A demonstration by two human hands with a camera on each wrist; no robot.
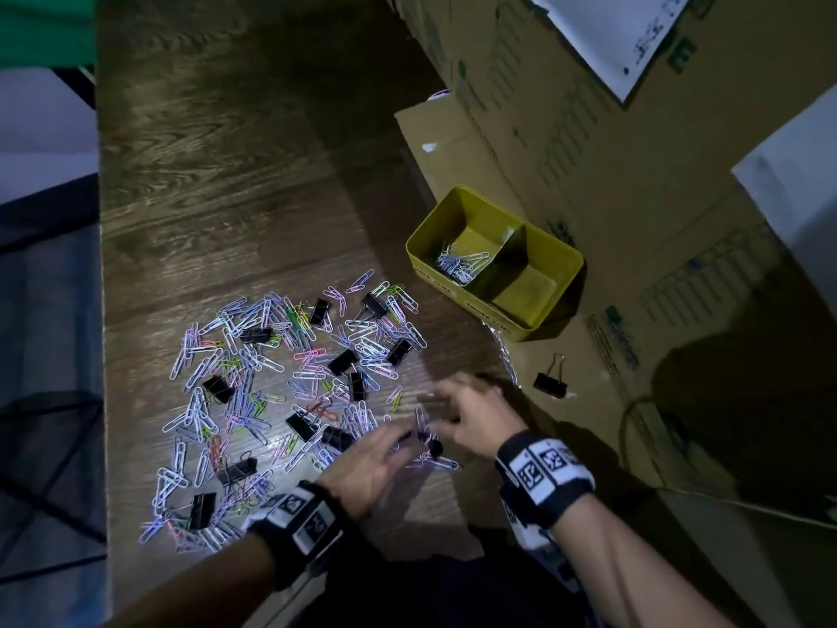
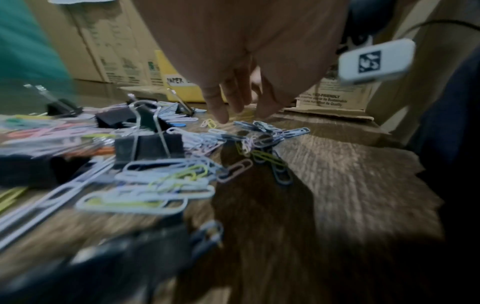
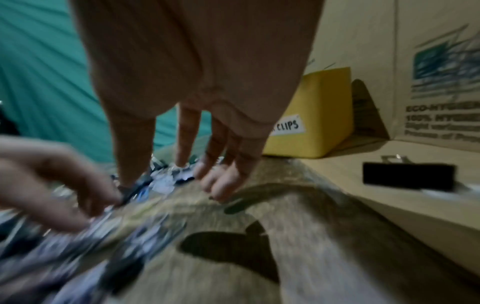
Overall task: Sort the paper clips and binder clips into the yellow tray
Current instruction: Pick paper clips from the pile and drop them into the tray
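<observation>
Several coloured paper clips (image 1: 271,355) and black binder clips (image 1: 342,361) lie scattered on the wooden table (image 1: 226,174). The yellow tray (image 1: 484,311) stands to the right with two compartments. Its far one holds paper clips (image 1: 458,265); the near one (image 1: 527,292) is bare. Both hands work at the pile's near right edge. My left hand (image 1: 398,439) (image 2: 239,115) hovers with loose fingers just over the clips (image 2: 262,135). My right hand (image 1: 446,410) (image 3: 155,179) points straight fingers down onto the clips. Motion blur hides whether a clip is pinched.
One black binder clip (image 1: 550,383) (image 3: 407,178) sits apart on flat cardboard (image 1: 589,401) right of the table. Stacked cardboard boxes (image 1: 589,151) wall the right and back, with a white sheet (image 1: 607,34) on top. Green cloth (image 1: 45,29) hangs at far left.
</observation>
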